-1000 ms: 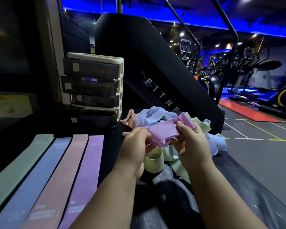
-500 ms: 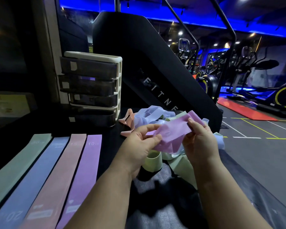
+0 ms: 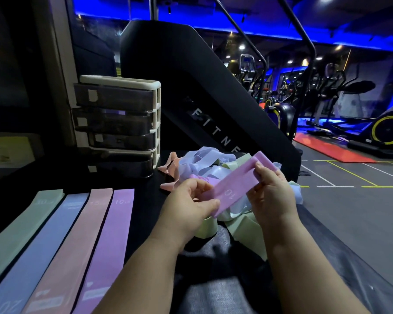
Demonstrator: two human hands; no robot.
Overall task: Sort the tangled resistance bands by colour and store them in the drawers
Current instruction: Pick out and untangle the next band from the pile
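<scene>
A purple resistance band (image 3: 235, 186) marked "10" is stretched flat between my two hands above the pile. My left hand (image 3: 186, 202) pinches its near lower end and my right hand (image 3: 271, 191) grips its far upper end. Beneath them lies the tangled pile (image 3: 204, 164) of light blue, pink and pale green bands. A small drawer unit (image 3: 117, 123) with a cream frame and several dark drawers stands behind on the left. Its drawers look pushed in.
Four bands lie flat side by side at the front left: green (image 3: 23, 227), blue (image 3: 43, 245), pink (image 3: 77, 241) and purple (image 3: 110, 241). A big black fitness machine (image 3: 191, 91) rises right behind the pile. Gym floor with exercise bikes (image 3: 377, 130) lies to the right.
The purple band was bunched up between my hands; now it is pulled out flat and straight, its "10" label showing. My right hand moved up and right.
</scene>
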